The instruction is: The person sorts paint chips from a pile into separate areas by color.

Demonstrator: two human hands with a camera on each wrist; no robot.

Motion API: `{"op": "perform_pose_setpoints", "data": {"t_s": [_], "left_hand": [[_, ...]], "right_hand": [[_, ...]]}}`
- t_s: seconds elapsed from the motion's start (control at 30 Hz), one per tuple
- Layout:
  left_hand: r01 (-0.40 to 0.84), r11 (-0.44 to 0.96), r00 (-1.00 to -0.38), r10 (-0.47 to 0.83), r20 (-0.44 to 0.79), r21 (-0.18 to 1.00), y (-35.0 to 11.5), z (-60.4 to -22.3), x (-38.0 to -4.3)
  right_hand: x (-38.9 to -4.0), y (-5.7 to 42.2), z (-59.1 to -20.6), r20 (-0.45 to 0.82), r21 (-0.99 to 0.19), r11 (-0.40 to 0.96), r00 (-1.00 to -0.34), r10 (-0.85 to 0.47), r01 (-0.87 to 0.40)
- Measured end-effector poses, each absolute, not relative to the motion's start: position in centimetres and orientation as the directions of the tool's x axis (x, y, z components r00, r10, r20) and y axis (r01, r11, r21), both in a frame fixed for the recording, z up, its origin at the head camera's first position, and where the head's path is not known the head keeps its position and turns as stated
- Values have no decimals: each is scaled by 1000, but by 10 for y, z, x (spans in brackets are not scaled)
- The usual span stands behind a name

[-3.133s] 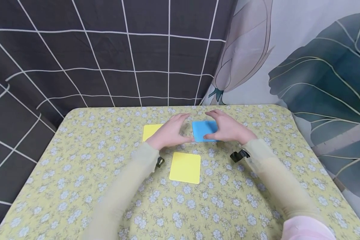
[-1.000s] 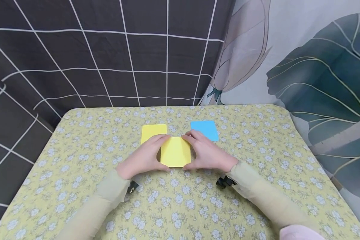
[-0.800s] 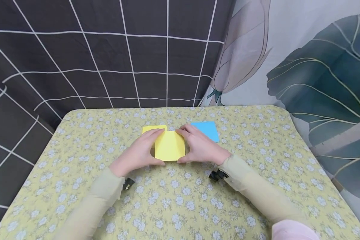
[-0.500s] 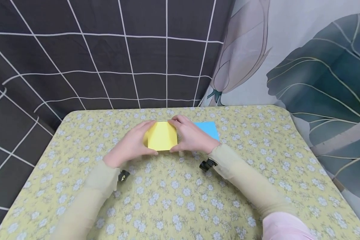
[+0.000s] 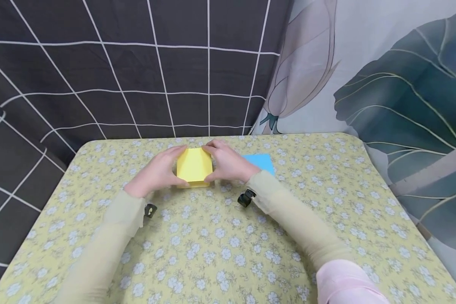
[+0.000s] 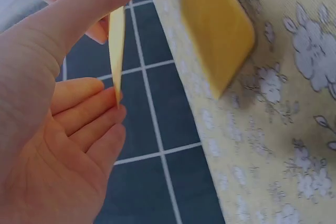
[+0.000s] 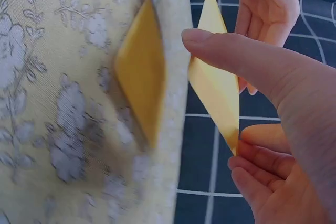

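A yellow square card (image 5: 194,164) is held level by both hands, a little above the table in the head view. My left hand (image 5: 156,172) pinches its left corners between thumb and fingers; my right hand (image 5: 229,162) pinches the right ones. Under it lies a second yellow square card (image 5: 197,184), of which the head view shows only a strip at the near edge. Both wrist views show a gap between the held card (image 7: 218,87) and the lying card (image 7: 142,72). A blue square card (image 5: 262,161) lies right of the hands, partly hidden by the right wrist.
A floral yellow cloth (image 5: 220,253) covers the table. Behind it hangs a dark curtain with a white grid (image 5: 137,63), and at the right a leaf-print curtain (image 5: 403,93). Small black wrist mounts (image 5: 246,197) sit under the sleeves.
Earlier my hands were over the blue card while the near yellow card lay on the table. Both hands then lifted that yellow card and carried it away and leftward over the other yellow card.
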State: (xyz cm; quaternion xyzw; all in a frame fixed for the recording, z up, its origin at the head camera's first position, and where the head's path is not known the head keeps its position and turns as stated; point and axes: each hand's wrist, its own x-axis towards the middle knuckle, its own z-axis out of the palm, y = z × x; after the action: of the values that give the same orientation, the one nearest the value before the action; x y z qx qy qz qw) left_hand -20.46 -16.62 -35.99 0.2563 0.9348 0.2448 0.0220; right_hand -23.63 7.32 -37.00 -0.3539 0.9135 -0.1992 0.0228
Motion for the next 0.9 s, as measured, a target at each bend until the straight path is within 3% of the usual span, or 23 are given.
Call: {"op": "perform_pose_setpoints", "data": {"t_s": [0.4, 0.9], "left_hand": [[378, 772, -880, 471, -60, 511, -169, -387, -215], [329, 771, -882, 457, -115, 546, -169, -392, -216]], "right_hand": [[-241, 63, -405, 13, -434, 676, -755, -656, -595], [-241, 55, -405, -62, -435, 700, -757, -651, -566]]}}
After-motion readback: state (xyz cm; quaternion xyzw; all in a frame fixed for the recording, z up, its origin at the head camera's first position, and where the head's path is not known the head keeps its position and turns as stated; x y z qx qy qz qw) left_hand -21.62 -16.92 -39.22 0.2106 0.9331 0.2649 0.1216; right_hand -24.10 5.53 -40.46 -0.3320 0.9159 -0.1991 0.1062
